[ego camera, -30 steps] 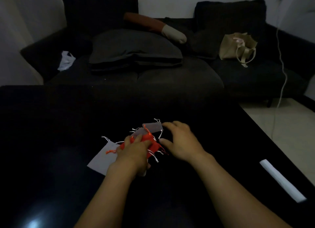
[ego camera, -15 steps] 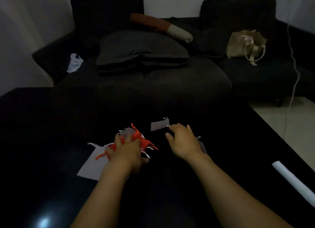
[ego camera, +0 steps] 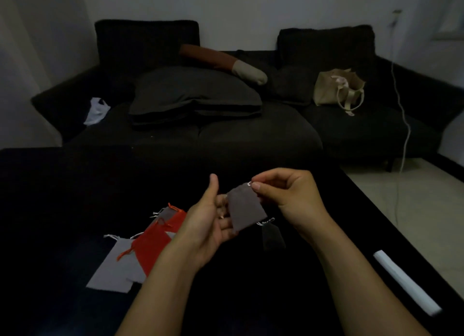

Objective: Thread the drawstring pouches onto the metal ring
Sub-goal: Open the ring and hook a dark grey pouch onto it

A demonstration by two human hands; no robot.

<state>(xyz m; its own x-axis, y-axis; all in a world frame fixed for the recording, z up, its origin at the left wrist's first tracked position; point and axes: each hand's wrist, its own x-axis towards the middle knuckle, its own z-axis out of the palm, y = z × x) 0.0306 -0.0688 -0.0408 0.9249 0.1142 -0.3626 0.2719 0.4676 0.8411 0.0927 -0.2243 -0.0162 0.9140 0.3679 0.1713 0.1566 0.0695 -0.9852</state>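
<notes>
**Grey pouch lifted off the counter, held between both hands**

Both hands have come up off the counter since a moment ago: the left hand has let go of the red bundle it was pressing, and the right hand has carried a grey pouch up into the air between them. The right hand pinches the pouch's top corner at its white drawstring, thumb and forefinger closed on it, the other fingers curled. The left hand is turned palm-up with the thumb raised and the fingers spread loosely under the pouch's lower edge, touching it. The pouch hangs tilted, above the dark counter.

The remaining pouches lie on the counter to the left of the left forearm: a red pouch overlapping a pale grey pouch, with a smaller grey one at the far end. Another dark pouch lies flat beneath the hands, hard to make out. I cannot make out a metal ring anywhere in this dim light. A white strip lies near the counter's right edge. A dark sofa stands behind.
</notes>
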